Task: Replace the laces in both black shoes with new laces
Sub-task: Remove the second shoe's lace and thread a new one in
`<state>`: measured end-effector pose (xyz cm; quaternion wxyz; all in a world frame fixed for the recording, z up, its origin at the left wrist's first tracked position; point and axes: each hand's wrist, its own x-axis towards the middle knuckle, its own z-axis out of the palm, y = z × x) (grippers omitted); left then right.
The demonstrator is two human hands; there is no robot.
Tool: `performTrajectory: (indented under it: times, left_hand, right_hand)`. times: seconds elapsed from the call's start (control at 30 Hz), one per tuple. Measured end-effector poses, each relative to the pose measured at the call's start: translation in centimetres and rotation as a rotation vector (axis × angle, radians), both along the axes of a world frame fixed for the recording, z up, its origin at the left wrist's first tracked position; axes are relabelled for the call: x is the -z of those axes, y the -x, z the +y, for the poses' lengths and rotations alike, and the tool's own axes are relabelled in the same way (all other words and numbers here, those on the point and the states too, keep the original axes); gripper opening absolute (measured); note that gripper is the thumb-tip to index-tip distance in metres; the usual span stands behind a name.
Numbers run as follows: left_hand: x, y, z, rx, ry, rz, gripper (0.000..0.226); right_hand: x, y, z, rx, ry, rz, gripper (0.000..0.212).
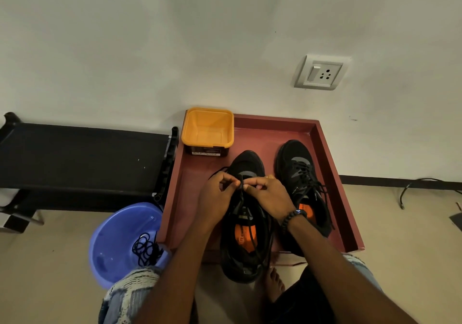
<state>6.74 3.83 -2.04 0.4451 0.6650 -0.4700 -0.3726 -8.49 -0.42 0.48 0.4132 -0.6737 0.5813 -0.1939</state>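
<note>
We pinch the lace [240, 186] between left hand [220, 193] and right hand [266, 193], fingertips meeting. Held taut over the left shoe [246, 223], we reckon it feeds eyelets easier.

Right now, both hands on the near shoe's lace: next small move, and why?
Probably draw the lace up through the eyelets: both the left hand and right hand pinch it above the near shoe, with slack looped over the opening.

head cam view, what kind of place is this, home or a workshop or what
Probably a room in a home, worked on at floor level: a plain painted wall with a switch and socket plate, a low black rack against it, and a plastic blue basin on the tiled floor beside the red tray.
</note>
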Motion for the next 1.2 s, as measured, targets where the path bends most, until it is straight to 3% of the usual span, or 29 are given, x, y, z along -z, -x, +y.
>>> performTrajectory:
  times: [0.2, 0.27, 0.37, 0.43, 0.5, 0.6, 0.67, 0.73, 0.8, 0.9, 1.03, 1.1, 1.2]
  left_hand:
    - [-0.1, 0.4, -0.1, -0.074, -0.029, 0.066, 0.017]
    - [-0.8, 0.5, -0.1, -0.199, -0.027, 0.282, 0.013]
    - [-2.9, -1.6, -0.1, -0.438, 0.021, 0.754, 0.013]
    - [-3.9, -3.7, 0.5, -0.545, 0.121, 0.917, 0.011]
    - [-3.9, -5.0, 1.3, -0.555, 0.105, 0.651, 0.011]
    - [-2.1, -4.2, 2.0, -0.181, -0.009, 0.074, 0.011]
    - [-0.5, -3.0, 1.9, 0.075, -0.067, -0.173, 0.021]
    - [0.1, -2.2, 1.5, 0.176, -0.07, -0.297, 0.022]
    - [-0.1, -1.9, 1.0, 0.184, -0.06, -0.27, 0.01]
    - [-0.4, -2.5, 0.9, 0.161, -0.02, -0.301, 0.012]
    - [-0.8, -5.7, 1.7, -0.318, -0.031, -0.666, 0.003]
    - [-1.1, -6.4, 2.3, -0.41, -0.112, -0.761, 0.012]
    - [-1.4, -5.2, 2.5, -0.292, -0.115, -0.878, 0.04]
  right_hand:
    - [-0.2, 0.5, -0.2, -0.093, -0.031, 0.029, 0.03]
    - [-0.2, 0.6, -0.3, -0.103, -0.017, 0.045, 0.029]
    - [-0.2, 0.9, -0.5, -0.112, -0.027, 0.052, 0.027]
    - [-0.4, 0.9, -0.5, -0.119, -0.035, 0.06, 0.027]
    - [-0.7, 0.8, -0.5, -0.127, -0.033, 0.072, 0.028]
    - [-1.1, 0.7, -0.2, -0.125, -0.033, 0.074, 0.029]
    - [-1.2, 0.7, 0.0, -0.138, -0.03, 0.082, 0.031]
    - [-1.2, 0.7, 0.0, -0.143, -0.031, 0.085, 0.032]
    - [-1.2, 0.7, -0.1, -0.15, -0.038, 0.096, 0.033]
    - [-0.9, 0.9, -0.4, -0.166, -0.036, 0.114, 0.032]
    - [-0.5, 1.0, -0.7, -0.178, -0.029, 0.133, 0.03]
    - [-0.5, 1.0, -0.7, -0.179, -0.027, 0.129, 0.03]
    - [-0.3, 1.1, -0.9, -0.205, -0.035, 0.14, 0.031]
